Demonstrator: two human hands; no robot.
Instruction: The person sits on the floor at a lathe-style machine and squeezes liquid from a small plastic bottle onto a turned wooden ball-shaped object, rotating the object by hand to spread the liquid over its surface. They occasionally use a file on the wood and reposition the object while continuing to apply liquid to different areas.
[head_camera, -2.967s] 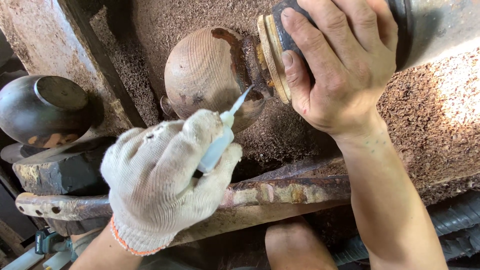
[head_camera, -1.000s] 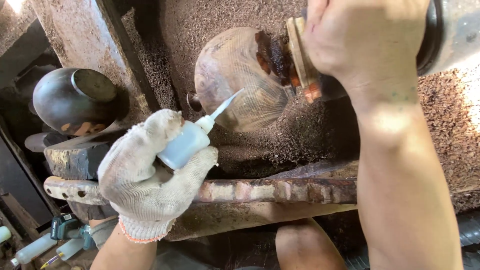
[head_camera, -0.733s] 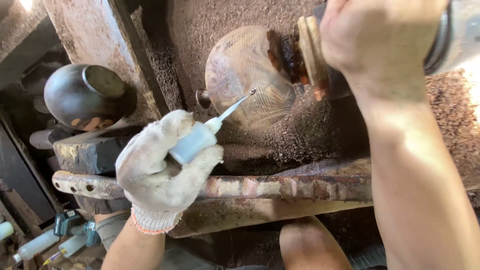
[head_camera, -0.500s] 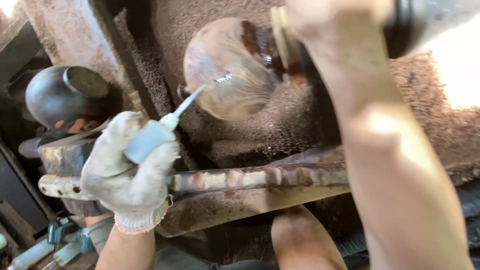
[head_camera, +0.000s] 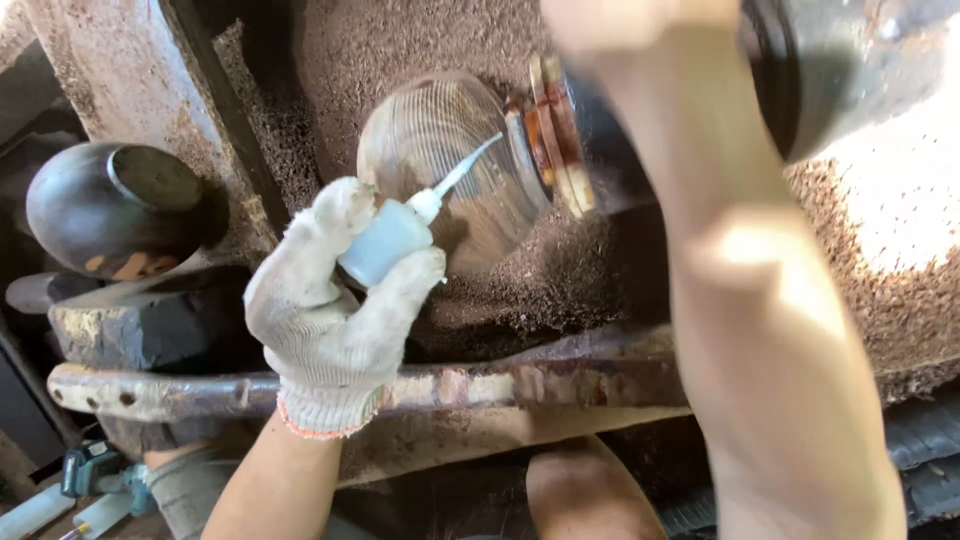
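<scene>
1. Where the gloved left hand (head_camera: 335, 310) is closed around a small pale blue squeeze bottle (head_camera: 385, 240), its white nozzle (head_camera: 465, 170) is pointed up and away from the grip, onto the rounded wooden piece (head_camera: 445, 160).
2. Just beyond the nozzle tip, the wooden piece is seen blurred with fine rings, mounted against a rusty disc (head_camera: 555, 130).
3. The right hand (head_camera: 630, 15) is largely cut off above; its grip cannot be told.
4. Below the grip, a rusty metal bar (head_camera: 500, 385) is seen; beside the glove, a dark round pot (head_camera: 115, 205).

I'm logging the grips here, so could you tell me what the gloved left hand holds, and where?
The left hand holds a small squeeze bottle around its body, nozzle free and aimed at the wooden piece.
</scene>
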